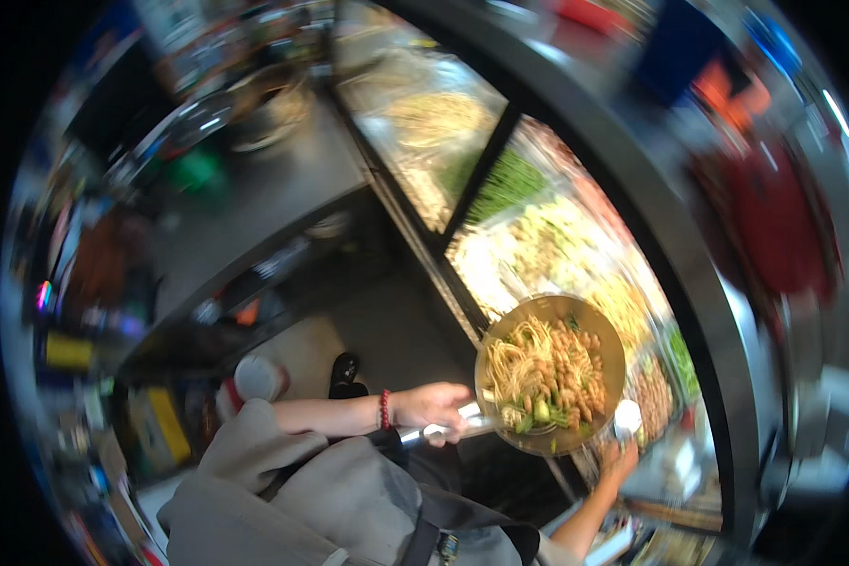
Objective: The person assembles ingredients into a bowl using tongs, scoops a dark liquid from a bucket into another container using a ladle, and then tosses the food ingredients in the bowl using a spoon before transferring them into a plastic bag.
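Note:
Before me is a round metal bowl-like pan (550, 375) with noodles (523, 361), brown pieces that look like beans or meat (576, 368) and some green vegetables in it. My left hand (435, 412), with a red bead bracelet at the wrist, is closed around the pan's metal handle (481, 424). My right hand (617, 463) is by the pan's far right rim, with a shiny white or silver object (627, 419) at its fingers, perhaps a spoon or ladle. The motion blur hides its exact grip.
A framed glass display case holds noodles (435, 117), chopped greens (509, 184), pale shredded vegetables (555, 233) and other food in trays, partly under the pan. A metal counter (240, 212) with bowls lies at upper left. A white bucket (258, 378) stands on the floor. Red stools (778, 219) are beyond the case.

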Tool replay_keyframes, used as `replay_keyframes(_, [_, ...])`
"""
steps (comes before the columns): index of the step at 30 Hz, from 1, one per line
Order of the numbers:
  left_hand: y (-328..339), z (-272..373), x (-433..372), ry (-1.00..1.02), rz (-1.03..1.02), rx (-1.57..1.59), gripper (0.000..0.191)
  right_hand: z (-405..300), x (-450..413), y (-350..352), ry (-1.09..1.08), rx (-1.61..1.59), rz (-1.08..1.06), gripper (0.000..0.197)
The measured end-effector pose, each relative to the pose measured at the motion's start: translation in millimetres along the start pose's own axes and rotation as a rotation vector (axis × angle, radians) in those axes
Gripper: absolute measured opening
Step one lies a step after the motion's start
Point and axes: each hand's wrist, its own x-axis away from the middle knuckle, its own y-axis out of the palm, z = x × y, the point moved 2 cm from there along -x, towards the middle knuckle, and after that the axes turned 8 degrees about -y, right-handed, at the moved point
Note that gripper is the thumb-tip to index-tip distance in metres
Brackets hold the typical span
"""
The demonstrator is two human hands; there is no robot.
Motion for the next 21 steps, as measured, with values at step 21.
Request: replay_keyframes(21, [-245.5,-50.4,401.6,0.558,0.816,0.034,0.052,-987.0,-85.6,106.3,-0.882,-0.978,-0.011,0.011])
